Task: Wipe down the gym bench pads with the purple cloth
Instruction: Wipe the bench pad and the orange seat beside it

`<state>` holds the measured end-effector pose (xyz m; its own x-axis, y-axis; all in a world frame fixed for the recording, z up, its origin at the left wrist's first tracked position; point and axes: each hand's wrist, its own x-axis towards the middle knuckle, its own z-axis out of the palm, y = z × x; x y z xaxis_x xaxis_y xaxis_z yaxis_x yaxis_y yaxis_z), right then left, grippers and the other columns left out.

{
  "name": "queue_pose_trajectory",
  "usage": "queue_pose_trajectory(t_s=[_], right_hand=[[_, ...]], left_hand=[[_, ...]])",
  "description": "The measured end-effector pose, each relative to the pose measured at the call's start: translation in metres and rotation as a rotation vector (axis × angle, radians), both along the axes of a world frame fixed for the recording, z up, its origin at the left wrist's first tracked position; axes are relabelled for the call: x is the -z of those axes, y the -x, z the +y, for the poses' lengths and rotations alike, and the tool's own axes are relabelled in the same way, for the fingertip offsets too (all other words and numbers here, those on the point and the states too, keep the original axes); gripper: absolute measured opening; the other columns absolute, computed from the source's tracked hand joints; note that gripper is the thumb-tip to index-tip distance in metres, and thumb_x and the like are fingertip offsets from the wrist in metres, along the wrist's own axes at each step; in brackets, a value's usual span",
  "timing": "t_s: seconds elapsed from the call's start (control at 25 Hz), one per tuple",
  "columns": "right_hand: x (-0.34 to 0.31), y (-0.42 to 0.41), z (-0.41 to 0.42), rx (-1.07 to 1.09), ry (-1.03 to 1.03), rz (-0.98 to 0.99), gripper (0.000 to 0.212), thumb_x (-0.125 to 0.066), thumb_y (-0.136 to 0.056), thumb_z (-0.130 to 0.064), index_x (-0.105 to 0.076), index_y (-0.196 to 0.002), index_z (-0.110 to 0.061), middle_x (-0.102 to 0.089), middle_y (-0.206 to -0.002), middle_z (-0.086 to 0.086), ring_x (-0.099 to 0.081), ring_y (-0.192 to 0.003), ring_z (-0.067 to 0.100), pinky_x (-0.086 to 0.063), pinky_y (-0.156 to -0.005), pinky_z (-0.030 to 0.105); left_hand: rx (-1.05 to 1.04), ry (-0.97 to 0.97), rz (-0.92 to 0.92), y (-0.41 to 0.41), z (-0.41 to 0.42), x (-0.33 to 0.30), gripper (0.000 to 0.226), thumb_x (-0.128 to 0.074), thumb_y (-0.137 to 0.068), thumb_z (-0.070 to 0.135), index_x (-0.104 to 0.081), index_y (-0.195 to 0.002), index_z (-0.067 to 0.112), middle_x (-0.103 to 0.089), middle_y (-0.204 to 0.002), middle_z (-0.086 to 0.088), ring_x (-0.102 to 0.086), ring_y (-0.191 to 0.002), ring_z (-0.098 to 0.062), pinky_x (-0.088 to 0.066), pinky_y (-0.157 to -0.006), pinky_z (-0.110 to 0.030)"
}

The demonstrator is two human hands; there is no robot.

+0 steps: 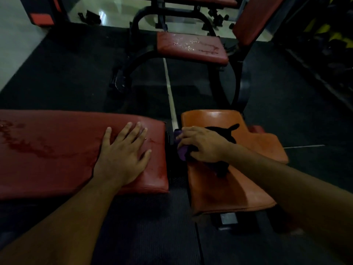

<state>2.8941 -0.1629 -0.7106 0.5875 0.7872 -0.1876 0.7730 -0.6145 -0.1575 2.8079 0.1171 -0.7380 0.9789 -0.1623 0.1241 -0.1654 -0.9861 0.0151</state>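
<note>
A dim gym room with dark rubber floor matting (pixel 66 77) and a pale tiled floor (pixel 15 44) beyond holds two black-framed benches, showing five pads: three red, two orange. The left hand (pixel 122 155) lies flat, fingers spread, on the wet red pad (pixel 57 150), holding nothing. The right hand (pixel 202 146) has its grip curled round the purple cloth (pixel 181 151) at the orange pad's (pixel 225 190) left edge.

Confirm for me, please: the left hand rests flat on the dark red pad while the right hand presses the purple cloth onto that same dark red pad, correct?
Not quite. The head view shows the right hand pressing the purple cloth onto the orange pad, not the dark red pad. The left hand does rest flat on the dark red pad.
</note>
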Motion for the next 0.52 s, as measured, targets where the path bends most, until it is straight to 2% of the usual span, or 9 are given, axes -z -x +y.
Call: queue_pose_trajectory(t_s=[0.12,0.2,0.32,0.44,0.52], right_hand=[[-0.004,-0.034,0.005,0.044,0.067,-0.061,0.051,-0.058,-0.080,-0.020,-0.060,-0.131,-0.027,-0.049,-0.146,-0.005,-0.037,-0.138,0.021,-0.027,-0.117,0.040],[-0.008,-0.069,0.021,0.205,0.057,-0.121,0.046,-0.055,-0.085,-0.019,-0.061,-0.128,-0.032,-0.051,-0.142,-0.005,-0.044,-0.131,0.022,-0.035,-0.112,0.043],[-0.007,-0.097,0.041,0.416,0.034,-0.079,0.033,-0.054,-0.089,-0.022,-0.062,-0.120,-0.033,-0.057,-0.130,-0.004,-0.056,-0.116,0.023,-0.048,-0.098,0.044],[-0.006,-0.077,0.036,0.276,0.034,-0.097,0.037,-0.057,-0.085,-0.016,-0.065,-0.119,-0.025,-0.058,-0.129,0.000,-0.054,-0.120,0.024,-0.042,-0.105,0.041],[-0.009,-0.062,0.028,0.070,0.182,-0.089,0.041,-0.058,-0.086,-0.017,-0.062,-0.126,-0.020,-0.056,-0.134,0.004,-0.048,-0.129,0.026,-0.034,-0.111,0.040]], left_hand=[[0.000,-0.006,-0.004,-0.001,-0.001,0.000,0.073,-0.016,-0.098,0.062,-0.024,-0.162,0.029,-0.017,-0.170,0.008,-0.012,-0.157,-0.014,-0.008,-0.123,-0.062],[0.002,-0.005,-0.011,-0.002,0.000,0.001,0.072,-0.017,-0.098,0.062,-0.025,-0.161,0.029,-0.018,-0.170,0.008,-0.012,-0.157,-0.014,-0.008,-0.123,-0.062],[-0.001,0.005,-0.025,-0.002,0.000,0.002,0.072,-0.018,-0.098,0.062,-0.028,-0.161,0.028,-0.020,-0.169,0.007,-0.014,-0.157,-0.014,-0.008,-0.123,-0.062],[0.002,0.004,-0.014,-0.002,0.000,0.001,0.072,-0.017,-0.098,0.062,-0.026,-0.161,0.028,-0.020,-0.169,0.007,-0.013,-0.157,-0.015,-0.007,-0.123,-0.062],[0.000,0.003,-0.014,-0.002,0.000,0.002,0.072,-0.016,-0.098,0.062,-0.025,-0.161,0.028,-0.019,-0.170,0.007,-0.013,-0.157,-0.015,-0.007,-0.123,-0.063]])
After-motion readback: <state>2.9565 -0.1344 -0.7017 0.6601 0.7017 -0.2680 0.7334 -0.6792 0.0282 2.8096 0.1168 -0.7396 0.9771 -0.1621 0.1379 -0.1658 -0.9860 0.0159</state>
